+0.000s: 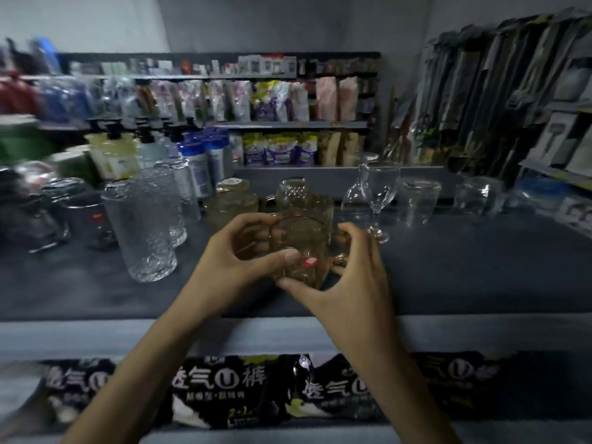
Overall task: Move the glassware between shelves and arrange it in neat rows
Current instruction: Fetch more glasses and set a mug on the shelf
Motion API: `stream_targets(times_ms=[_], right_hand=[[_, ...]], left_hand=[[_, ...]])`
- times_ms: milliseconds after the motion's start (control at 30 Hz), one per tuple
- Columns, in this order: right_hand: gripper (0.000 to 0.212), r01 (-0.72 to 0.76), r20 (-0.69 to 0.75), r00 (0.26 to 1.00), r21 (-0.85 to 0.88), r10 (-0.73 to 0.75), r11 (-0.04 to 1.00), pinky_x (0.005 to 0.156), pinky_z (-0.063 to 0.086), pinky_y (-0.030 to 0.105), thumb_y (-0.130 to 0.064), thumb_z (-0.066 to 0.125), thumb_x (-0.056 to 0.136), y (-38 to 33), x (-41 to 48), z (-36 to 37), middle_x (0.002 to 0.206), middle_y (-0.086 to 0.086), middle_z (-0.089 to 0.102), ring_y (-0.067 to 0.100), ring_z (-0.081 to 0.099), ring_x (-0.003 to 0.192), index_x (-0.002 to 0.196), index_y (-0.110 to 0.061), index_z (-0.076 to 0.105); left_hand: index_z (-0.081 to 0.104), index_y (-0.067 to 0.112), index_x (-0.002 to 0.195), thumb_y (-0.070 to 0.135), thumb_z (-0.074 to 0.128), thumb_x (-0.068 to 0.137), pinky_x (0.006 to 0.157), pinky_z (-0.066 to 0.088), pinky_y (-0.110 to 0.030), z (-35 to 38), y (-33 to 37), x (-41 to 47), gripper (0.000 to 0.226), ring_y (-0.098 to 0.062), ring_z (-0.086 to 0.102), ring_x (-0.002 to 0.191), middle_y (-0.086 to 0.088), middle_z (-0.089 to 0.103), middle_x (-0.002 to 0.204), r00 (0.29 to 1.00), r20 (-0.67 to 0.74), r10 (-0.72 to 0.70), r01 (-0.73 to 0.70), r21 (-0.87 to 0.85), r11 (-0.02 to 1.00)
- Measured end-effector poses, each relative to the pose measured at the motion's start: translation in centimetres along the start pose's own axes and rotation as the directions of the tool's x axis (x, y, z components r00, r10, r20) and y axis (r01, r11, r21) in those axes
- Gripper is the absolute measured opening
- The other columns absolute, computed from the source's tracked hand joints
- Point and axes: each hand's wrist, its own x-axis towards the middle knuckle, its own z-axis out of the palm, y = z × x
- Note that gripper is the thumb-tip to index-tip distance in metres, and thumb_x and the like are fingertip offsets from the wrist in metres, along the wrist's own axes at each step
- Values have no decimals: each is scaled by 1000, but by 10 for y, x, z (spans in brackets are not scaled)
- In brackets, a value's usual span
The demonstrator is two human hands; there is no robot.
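Both hands are on it now: the left hand (230,254) and the right hand (352,277) cup a small amber-tinted glass mug (299,238) with a red sticker (310,260), low over the front middle of the dark grey shelf (464,267). The left thumb presses the front wall just beside the sticker with the fingers (253,224) curled round the far side. The right hand's fingers wrap the handle side, its thumb at the base. So both hands are grasping the mug, likely to keep it from slipping and to turn the handle the right way. Whether its foot touches the shelf I cannot tell. Directly behind stand more amber glass mugs (304,197), so this one looks set to front that column. To the left is a file of tall clear textured glasses (141,229), to the right a clear stemmed wine glass (379,187). It stands near the right hand, so one careless knuckle could tip it.
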Motion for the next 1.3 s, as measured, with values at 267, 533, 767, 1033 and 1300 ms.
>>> stream_targets(times_ms=[267, 533, 767, 1033, 1300], right_hand=[[109, -37, 59, 997, -62, 41, 997, 94, 50, 33, -55, 89, 67, -8, 1, -5, 147, 0, 39, 21, 51, 128, 152, -22, 29], [112, 21, 4, 1000, -113, -21, 993, 102, 33, 25, -59, 82, 75, -15, -14, -21, 158, 1, 27, 19, 37, 141, 161, -22, 20], [49, 518, -81, 849, -72, -523, 852, 114, 43, 30, -29, 78, 93, -26, -95, -17, 134, 16, 59, 26, 56, 130, 132, -2, 65], [46, 417, 659, 633, 151, -406, 896, 108, 47, 33, -36, 72, 96, 45, -264, 80, 133, 9, 61, 26, 58, 124, 130, -7, 64], [56, 411, 996, 48, 46, -72, 910, 109, 42, 42, -38, 71, 95, 113, -405, 145, 144, 8, 51, 30, 51, 132, 144, -14, 56]], left_hand=[[61, 19, 134, 26, 78, 81, 89, 63, -38, 12, 15, -11, 56, -17, 73, 110, -1, 76, 118, 998, -20, -52, 53, 40, 998], [55, 29, 141, 53, 82, 80, 94, 60, -35, -2, 26, -34, 71, -3, 70, 108, 7, 69, 126, 1000, -10, -7, 10, 316, 949], [64, 20, 130, 27, 68, 99, 96, 54, -27, -27, 8, -143, 32, -3, 63, 115, 9, 67, 123, 907, -220, 359, -162, 605, 779], [63, 18, 132, 30, 60, 100, 80, 53, -37, -48, -134, -392, 34, -25, 64, 105, -3, 66, 124, 915, -397, -71, 373, 767, 523], [57, 25, 139, 41, 62, 97, 79, 57, -39, 6, -206, -639, 45, -27, 66, 104, 0, 64, 128, 565, -538, -626, 781, 593, 195]])
